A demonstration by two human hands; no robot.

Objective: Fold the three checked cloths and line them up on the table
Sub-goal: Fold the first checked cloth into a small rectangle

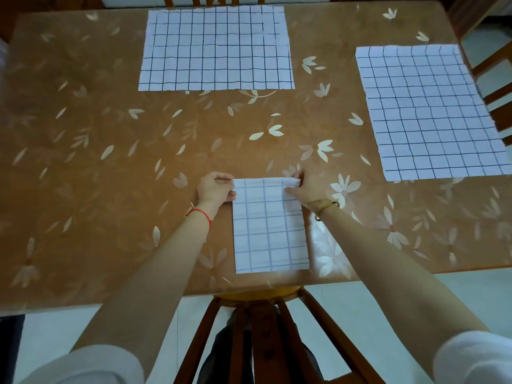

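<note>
Brown and flowered, the cover of the table (110, 162) fills the view, and all three checked cloths lie on it. Near the middle of the near edge is the folded cloth (270, 231), a narrow white rectangle with thin dark lines, its long sides running away from the person and its near end just short of the table's edge.

Both hands are on its far end. The left hand (214, 188) pinches the far-left corner, fingers curled, thumb on top of the fabric. The right hand (307, 188) grips the far-right corner, and the fabric bunches up a little between fingers and thumb. There's a red cord (199, 213) on the left wrist and a gold bracelet (324, 205) on the right. White sleeves (91, 364) are pushed up both forearms.

The other two lie spread flat, unfolded. The far cloth (216, 48) sits at the middle of the far edge, its long side along that edge. The right cloth (426, 112) lies against the right edge, turned lengthwise, well apart from the folded one.

Below the near edge, a wooden chair (257, 328) shows its back rails.
</note>
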